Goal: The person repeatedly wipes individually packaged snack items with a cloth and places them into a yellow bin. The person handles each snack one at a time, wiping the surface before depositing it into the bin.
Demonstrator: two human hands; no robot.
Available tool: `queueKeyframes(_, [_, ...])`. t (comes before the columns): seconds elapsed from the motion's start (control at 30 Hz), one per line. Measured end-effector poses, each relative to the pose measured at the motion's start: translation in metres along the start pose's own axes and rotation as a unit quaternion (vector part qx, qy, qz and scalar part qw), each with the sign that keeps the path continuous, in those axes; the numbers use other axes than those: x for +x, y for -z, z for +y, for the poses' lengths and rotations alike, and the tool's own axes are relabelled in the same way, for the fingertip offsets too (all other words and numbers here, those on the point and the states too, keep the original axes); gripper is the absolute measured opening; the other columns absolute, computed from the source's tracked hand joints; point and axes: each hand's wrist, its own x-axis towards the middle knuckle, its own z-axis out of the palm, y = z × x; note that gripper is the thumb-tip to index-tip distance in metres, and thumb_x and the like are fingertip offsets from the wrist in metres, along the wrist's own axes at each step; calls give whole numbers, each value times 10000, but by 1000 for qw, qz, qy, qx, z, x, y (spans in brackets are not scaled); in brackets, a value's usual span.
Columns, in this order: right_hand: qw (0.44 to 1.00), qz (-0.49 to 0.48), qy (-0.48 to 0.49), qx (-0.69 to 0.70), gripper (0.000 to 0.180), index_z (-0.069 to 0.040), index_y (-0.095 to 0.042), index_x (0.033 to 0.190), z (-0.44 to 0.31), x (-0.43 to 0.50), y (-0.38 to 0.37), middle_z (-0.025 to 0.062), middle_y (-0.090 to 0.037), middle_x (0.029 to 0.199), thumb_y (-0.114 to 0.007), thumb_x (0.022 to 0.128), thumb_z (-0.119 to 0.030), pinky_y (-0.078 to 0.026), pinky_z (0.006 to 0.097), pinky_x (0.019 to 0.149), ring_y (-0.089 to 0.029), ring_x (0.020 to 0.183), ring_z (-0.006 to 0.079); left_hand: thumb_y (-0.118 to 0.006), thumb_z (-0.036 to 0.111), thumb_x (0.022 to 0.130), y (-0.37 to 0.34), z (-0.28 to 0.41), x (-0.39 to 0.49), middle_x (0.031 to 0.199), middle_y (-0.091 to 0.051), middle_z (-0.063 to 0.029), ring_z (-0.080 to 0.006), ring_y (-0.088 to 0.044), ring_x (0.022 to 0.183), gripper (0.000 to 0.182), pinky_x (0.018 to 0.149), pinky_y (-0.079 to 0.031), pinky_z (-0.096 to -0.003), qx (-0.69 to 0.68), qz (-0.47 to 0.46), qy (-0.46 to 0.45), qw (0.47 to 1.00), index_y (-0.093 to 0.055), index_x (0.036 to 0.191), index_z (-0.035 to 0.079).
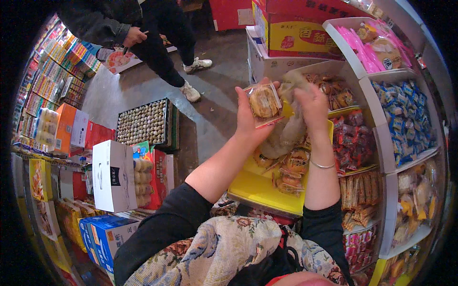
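Note:
A pastry in clear wrapping (265,103) rests in my left hand (247,118), its browned face turned up. Beside it my right hand (315,103), blurred, grips a greyish, limp thing (295,84); cloth or plastic bag, I cannot tell which. Its lower part (286,136) hangs over a yellow bin (263,191). In that bin lie several round wrapped pastries (295,162), partly covered by the hanging thing. A bracelet (322,166) circles my right wrist.
Bins of wrapped snacks line the right: red packets (354,143), blue-wrapped sweets (408,118), biscuit sticks (359,191). Cartons (300,32) stack beyond my hands. A tray of small speckled eggs (143,121) sits left, near a white box (112,178). A person (157,43) stands at the far left.

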Motion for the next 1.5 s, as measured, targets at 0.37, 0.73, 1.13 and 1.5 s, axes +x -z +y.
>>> queueKeyframes(0.37, [926, -155, 296, -173, 427, -85, -559, 1198, -2, -21, -35, 140, -535, 1189, -623, 807, -243, -363, 403, 945, -455, 1116, 285, -303, 534, 940, 2, -5, -3, 1264, -500, -61, -237, -485, 1159, 538, 963, -406, -415, 5, 9, 6, 1000, -434, 1283, 141])
queueKeyframes(0.73, [989, -50, 108, -91, 329, -69, -576, 1106, 12, -4, -23, 133, -598, 1061, -604, 834, -252, -439, 354, 840, -565, 980, 311, -423, 307, 964, 6, -14, 2, 1257, -511, -25, -209, -487, 1159, 381, 968, -405, -372, 97, 1, 2, 995, -433, 1295, 118])
queueKeyframes(1.13, [982, -66, 23, 177, 315, -22, -584, 1053, 3, -4, -13, 36, -625, 981, -700, 768, -89, -463, 259, 787, -569, 888, 111, -603, 115, 865, -1, -19, -1, 1137, -483, -79, -146, -502, 1047, 598, 887, -433, -285, 326, 17, -142, 935, -291, 1367, 23])
queueKeyframes(1.5, [967, -91, 1, 239, 368, -29, -579, 1036, 3, -2, -6, 35, -622, 968, -741, 706, -17, -478, 261, 772, -579, 864, 123, -693, 154, 802, -4, -17, -8, 985, -599, -52, -132, -599, 883, 370, 794, -488, -279, 323, 10, -7, 946, -498, 1087, 21])
